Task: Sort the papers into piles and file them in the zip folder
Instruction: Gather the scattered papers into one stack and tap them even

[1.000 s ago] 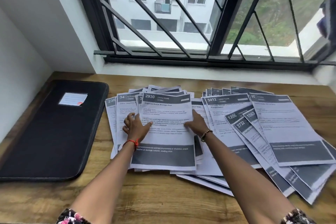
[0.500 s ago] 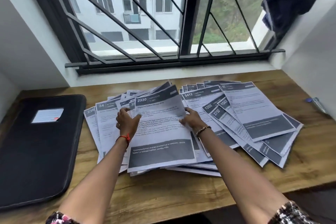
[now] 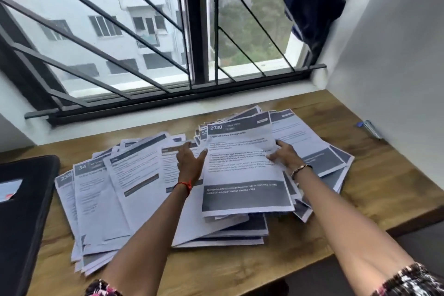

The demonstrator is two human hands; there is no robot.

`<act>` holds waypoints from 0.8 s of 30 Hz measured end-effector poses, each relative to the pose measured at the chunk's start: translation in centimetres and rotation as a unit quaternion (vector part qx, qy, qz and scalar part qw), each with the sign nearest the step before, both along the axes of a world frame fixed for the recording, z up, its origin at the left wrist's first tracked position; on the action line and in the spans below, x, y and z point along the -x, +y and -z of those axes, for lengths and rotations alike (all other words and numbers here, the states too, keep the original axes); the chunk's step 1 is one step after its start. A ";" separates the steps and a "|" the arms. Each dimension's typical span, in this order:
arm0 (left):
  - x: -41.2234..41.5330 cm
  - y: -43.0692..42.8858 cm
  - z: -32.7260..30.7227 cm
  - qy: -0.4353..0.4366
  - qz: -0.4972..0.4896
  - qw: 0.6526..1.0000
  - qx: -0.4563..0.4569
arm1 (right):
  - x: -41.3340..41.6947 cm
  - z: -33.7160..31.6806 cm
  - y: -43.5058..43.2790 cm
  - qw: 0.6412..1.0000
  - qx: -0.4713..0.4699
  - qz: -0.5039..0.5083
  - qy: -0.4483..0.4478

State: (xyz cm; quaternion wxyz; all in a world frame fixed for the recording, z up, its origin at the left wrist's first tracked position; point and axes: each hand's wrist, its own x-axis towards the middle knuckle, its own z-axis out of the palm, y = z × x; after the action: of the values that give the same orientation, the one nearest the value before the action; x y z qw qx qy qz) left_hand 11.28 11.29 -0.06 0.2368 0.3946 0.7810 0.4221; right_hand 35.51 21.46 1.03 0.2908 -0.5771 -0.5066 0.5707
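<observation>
The left hand (image 3: 191, 161) lies flat with straight fingers on the spread papers, and its thumb touches the left edge of the top sheet (image 3: 242, 170). The right hand (image 3: 284, 155) pinches the right edge of that same sheet, thumb on top and fingers behind it. How many sheets it holds under the top one is hard to tell. The big wooden table (image 3: 240, 267) sits under a window (image 3: 197, 31) with dark bars. The black zip folder (image 3: 24, 223) lies flat on the left end of the table, just beside the papers and shut as far as can be seen. The papers (image 3: 115, 199) are fanned out over the middle of the table in a wide, messy pile. The top sheet shows the number 2930 and sits on the right part of the pile. A blue cloth (image 3: 317, 0) hangs at the top right of the window. A small thing with a blue end (image 3: 367, 127) lies near the right wall. A red thread (image 3: 185, 185) is on the left wrist and a bracelet (image 3: 300, 169) on the right.
</observation>
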 end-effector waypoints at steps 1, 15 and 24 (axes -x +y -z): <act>-1.3 1.1 0.2 0.000 0.002 1.000 0.001 | -1.5 0.3 1.3 1.000 0.005 0.009 -0.001; -16.9 12.2 2.0 -0.029 -0.013 0.999 0.041 | -16.9 1.6 15.5 0.998 0.028 -0.011 -0.060; -21.2 12.1 3.2 0.047 -0.219 0.964 0.143 | -16.4 4.3 19.4 0.937 -0.053 -0.121 -0.322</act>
State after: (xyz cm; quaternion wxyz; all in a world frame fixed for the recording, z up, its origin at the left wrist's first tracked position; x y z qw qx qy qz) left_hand 32.52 23.42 -3.24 0.1557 0.1953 0.9109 0.3286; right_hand 51.90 40.85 -3.31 0.0712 -0.6483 -0.6686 0.3572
